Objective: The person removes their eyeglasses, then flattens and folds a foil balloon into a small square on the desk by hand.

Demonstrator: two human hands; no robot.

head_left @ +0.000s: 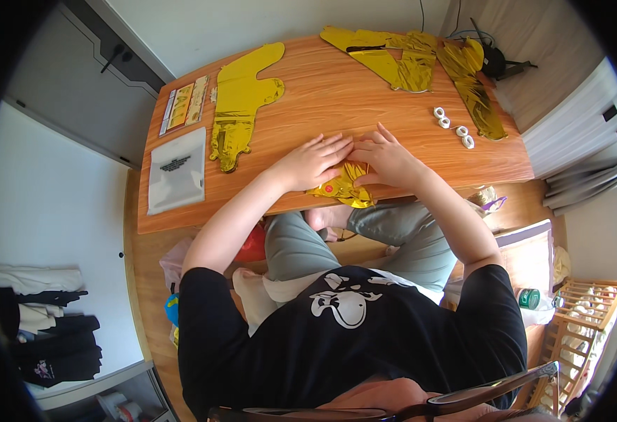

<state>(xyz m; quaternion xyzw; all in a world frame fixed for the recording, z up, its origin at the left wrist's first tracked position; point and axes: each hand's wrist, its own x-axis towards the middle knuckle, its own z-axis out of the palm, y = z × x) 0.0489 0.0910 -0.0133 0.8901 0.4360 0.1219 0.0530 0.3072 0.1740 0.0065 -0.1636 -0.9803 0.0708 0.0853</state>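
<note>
At the front edge of the table, a crumpled gold foil balloon, flat and without air, lies under my hands. A small red round spot shows on its left part. My left hand rests on its upper left side, fingers stretched out toward the right. My right hand lies on its upper right side, with the fingers extended and the thumb apart. Both hands are open, and their fingertips come close together above the foil. Part of the balloon is hidden beneath them, and its lower edge reaches the table's rim.
Flat gold foil balloons lie at the left, far right and right edge of the wooden table. White ribbon rolls sit at right. A clear plastic bag and printed package lie at left.
</note>
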